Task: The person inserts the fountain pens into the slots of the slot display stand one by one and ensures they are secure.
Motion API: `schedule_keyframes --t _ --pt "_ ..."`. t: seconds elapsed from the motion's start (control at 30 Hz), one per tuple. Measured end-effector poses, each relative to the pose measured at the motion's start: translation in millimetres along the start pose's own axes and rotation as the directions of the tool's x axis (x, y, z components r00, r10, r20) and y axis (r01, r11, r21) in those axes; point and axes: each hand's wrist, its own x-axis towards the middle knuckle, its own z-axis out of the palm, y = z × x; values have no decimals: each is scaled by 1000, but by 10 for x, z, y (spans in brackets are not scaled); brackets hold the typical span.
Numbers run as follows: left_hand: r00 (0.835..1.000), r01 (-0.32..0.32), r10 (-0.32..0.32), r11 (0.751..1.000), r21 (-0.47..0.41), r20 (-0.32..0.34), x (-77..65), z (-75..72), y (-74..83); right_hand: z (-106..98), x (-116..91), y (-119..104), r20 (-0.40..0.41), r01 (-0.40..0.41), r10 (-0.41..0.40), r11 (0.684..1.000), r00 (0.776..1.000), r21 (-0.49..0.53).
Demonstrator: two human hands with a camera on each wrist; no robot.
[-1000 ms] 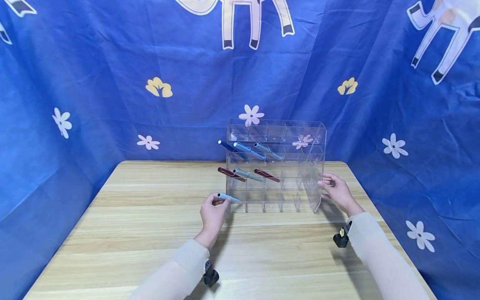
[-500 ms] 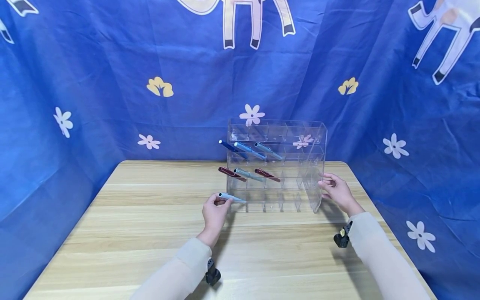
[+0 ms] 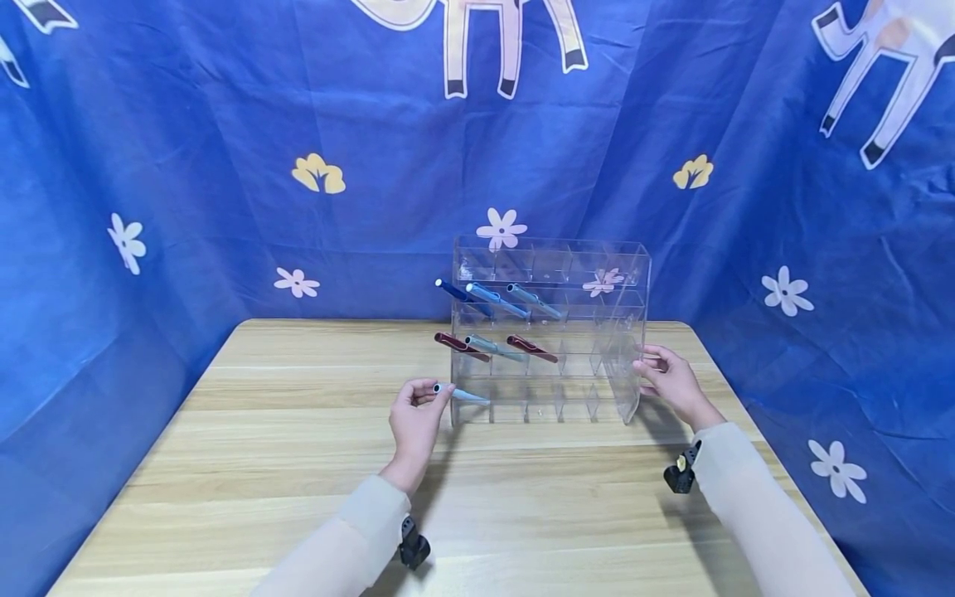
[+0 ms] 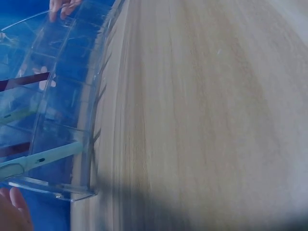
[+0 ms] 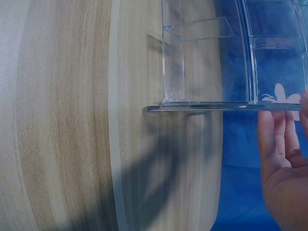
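Note:
A clear acrylic pen rack (image 3: 540,385) with stepped rows of compartments stands on the table. A pale blue pen (image 3: 468,397) lies slanted in the leftmost compartment of its lowest row, cap end jutting out to the left. My left hand (image 3: 416,421) is at that cap end, thumb overlapping it in the head view. In the left wrist view the fingertips (image 4: 18,198) appear apart from the pen, below it. My right hand (image 3: 673,385) holds the rack's right side panel (image 5: 202,107), thumb toward the front edge and fingers against the outer face; part of the thumb is cut off.
Three pens, dark blue (image 3: 453,290), light blue (image 3: 495,297) and grey-blue (image 3: 532,299), lie in an upper row. Below them are a dark red pen (image 3: 458,344), a teal pen (image 3: 491,347) and another dark red pen (image 3: 531,346). A blue curtain (image 3: 373,249) hangs behind the table (image 3: 298,439).
The pale blue pen slid right into its compartment. Since then my left hand has drawn back slightly left, its fingers loosening from the pen. The right hand and rack look unchanged.

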Motion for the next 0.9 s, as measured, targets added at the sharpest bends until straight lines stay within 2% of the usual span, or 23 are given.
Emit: schedule_keyframes --t 0.27,0.47,0.57,0.73,0.83,0.9 --pt "997 -76 76 997 9 17 -3 -18 10 -5 14 34 -3 7 -7 1000 1000 4" --pt "999 -52 51 996 66 15 12 -30 20 -6 19 42 -6 12 -12 1000 1000 4" --pt "999 -35 33 997 64 27 17 -40 26 -4 19 39 -5 14 -14 1000 1000 -1" --pt "993 -50 54 998 -41 104 20 -72 15 -2 11 35 -3 9 -9 1000 1000 2" --pt "982 -90 103 992 -88 156 15 -102 23 -2 9 33 1 15 -15 1000 1000 4" --pt "974 -131 142 989 -74 176 -10 -127 93 -3 9 33 1 18 -18 1000 1000 8"
